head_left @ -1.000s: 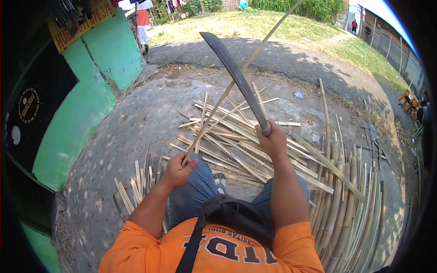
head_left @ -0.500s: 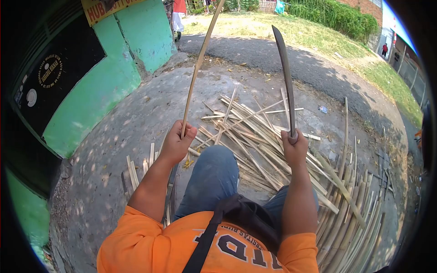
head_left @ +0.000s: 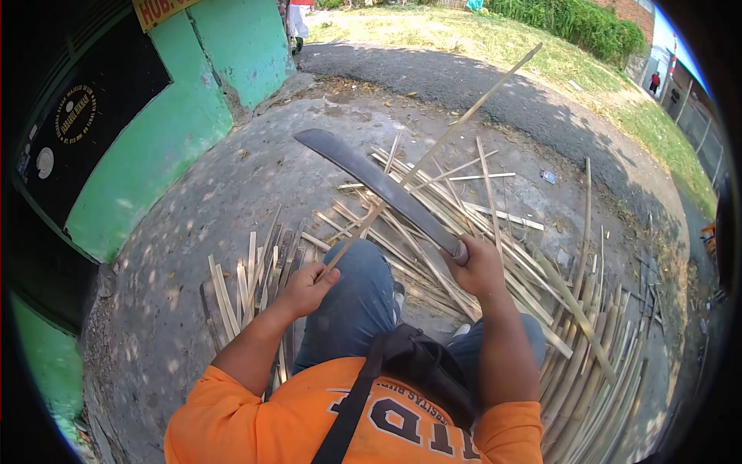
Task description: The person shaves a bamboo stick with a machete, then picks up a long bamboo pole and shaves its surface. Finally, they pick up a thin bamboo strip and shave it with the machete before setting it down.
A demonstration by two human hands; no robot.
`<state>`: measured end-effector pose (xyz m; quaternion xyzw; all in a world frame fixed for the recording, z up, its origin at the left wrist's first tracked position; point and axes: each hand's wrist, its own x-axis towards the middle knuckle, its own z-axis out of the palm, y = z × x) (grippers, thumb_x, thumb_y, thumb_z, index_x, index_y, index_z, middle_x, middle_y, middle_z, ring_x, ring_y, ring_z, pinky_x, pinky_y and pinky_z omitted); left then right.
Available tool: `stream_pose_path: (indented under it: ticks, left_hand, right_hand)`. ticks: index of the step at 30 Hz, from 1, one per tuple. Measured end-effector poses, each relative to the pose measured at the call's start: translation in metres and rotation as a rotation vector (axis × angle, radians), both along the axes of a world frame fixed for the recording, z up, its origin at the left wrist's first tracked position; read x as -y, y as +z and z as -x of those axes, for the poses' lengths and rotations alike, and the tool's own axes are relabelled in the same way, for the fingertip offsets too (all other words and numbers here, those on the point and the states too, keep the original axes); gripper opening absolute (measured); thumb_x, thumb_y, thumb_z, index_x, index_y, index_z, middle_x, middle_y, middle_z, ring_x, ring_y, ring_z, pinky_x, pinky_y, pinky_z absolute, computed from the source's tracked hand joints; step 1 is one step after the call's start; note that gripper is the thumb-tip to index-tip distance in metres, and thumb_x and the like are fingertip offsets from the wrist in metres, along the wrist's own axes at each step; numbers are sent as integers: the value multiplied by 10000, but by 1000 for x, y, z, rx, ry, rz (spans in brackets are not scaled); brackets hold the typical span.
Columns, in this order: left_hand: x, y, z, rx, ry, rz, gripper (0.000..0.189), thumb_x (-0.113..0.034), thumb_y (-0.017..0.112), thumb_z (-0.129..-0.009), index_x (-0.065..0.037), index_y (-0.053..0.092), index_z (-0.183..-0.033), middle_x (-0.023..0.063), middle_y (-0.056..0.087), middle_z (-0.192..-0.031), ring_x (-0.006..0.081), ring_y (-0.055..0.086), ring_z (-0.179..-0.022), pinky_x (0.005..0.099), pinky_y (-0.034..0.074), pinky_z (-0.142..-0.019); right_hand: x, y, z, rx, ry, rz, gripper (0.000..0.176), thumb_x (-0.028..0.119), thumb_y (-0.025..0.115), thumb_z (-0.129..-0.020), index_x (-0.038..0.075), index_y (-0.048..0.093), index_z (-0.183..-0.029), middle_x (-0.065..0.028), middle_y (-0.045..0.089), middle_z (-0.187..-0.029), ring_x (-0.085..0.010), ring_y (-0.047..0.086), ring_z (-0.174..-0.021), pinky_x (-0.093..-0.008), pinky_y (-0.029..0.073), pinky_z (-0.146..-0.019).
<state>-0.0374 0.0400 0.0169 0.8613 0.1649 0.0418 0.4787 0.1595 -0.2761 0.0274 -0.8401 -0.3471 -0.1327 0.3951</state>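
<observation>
Thin bamboo strip point(head_left: 433, 151) gripped in closed left hand point(head_left: 308, 288), machete point(head_left: 379, 189) clasped by right hand point(head_left: 481, 267), blade laid across strip, split bamboo pile point(head_left: 495, 232) on ground beyond

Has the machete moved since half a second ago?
Yes. The machete, upright before, has swung down and left; its tip now points toward the green wall, blade crossing the bamboo strip.

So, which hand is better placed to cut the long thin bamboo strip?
Probably right: the right hand grips the long dark machete, its blade crossing the thin bamboo strip; the left hand only holds that strip's end.
</observation>
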Motion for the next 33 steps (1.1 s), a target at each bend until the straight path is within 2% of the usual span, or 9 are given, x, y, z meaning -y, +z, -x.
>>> stream_pose_path:
  ticks: [3, 8, 12, 15, 18, 20, 24, 27, 33]
  left_hand:
    - [15, 6, 5, -19, 10, -54, 415, -443, 737, -968, -57, 614, -880, -33, 523, -704, 84, 454, -660, 302, 402, -600]
    - [18, -12, 3, -24, 5, -174, 427, -398, 810, -903, -63, 561, -812, 24, 535, -653, 131, 472, -605, 336, 411, -566]
    - [23, -15, 3, 3, -10, -256, 442, -369, 837, -870, -60, 533, -785, 53, 519, -622, 154, 466, -576, 349, 412, -550]
    - [21, -22, 2, 80, -15, -286, 497, -454, 810, -871, -49, 540, -770, 102, 551, -595, 271, 545, -530, 384, 444, -538]
    - [21, -23, 3, 65, 20, -276, 500, -462, 813, -865, -50, 544, -775, 109, 562, -599, 278, 570, -542, 387, 455, -543]
    - [22, -23, 5, 69, 24, -277, 466, -410, 831, -864, -55, 538, -792, 80, 535, -606, 213, 508, -542, 356, 426, -535]
    - [23, -23, 6, 78, 18, -286, 464, -399, 840, -861, -57, 533, -799, 69, 529, -615, 188, 497, -542, 344, 420, -534]
    - [25, -22, 8, 89, 16, -311, 503, -463, 819, -855, -41, 554, -789, 128, 586, -621, 311, 605, -563, 399, 469, -551]
    - [28, -24, 6, 131, 11, -336, 503, -467, 825, -846, -44, 557, -791, 127, 579, -616, 320, 608, -567, 402, 470, -551]
  right_hand:
    - [-22, -6, 9, 104, 90, 125, 159, 211, 726, -781, 89, 652, -853, -157, 660, -695, -399, 666, -677, -492, 525, -631]
    - [-42, -13, 19, 121, 161, 355, 80, 194, 689, -781, 129, 660, -817, -124, 680, -691, -350, 687, -662, -474, 528, -618]
    - [-41, -18, 12, 77, 88, 377, 37, 174, 685, -759, 143, 666, -764, -120, 687, -693, -339, 693, -668, -467, 537, -621]
    - [-41, -23, 1, 25, -6, 331, 76, 186, 670, -802, 112, 666, -787, -157, 681, -704, -380, 683, -686, -497, 540, -639]
    - [-41, -24, -6, 0, -96, 317, 108, 200, 660, -828, 95, 665, -801, -177, 680, -719, -403, 680, -705, -509, 540, -650]
    - [-41, -16, -3, -37, -87, 307, 100, 202, 664, -818, 103, 668, -806, -170, 684, -722, -397, 684, -709, -506, 542, -652]
    - [-47, -12, 11, -14, 88, 377, 89, 190, 654, -809, 103, 671, -816, -172, 673, -715, -404, 676, -710, -514, 536, -654]
    - [-47, 1, 18, -62, 152, 446, 94, 160, 625, -818, 76, 665, -834, -197, 646, -711, -437, 654, -727, -536, 521, -667]
    - [-43, -13, 8, -105, 67, 450, 124, 185, 620, -842, 81, 677, -806, -211, 652, -732, -440, 654, -751, -544, 522, -704]
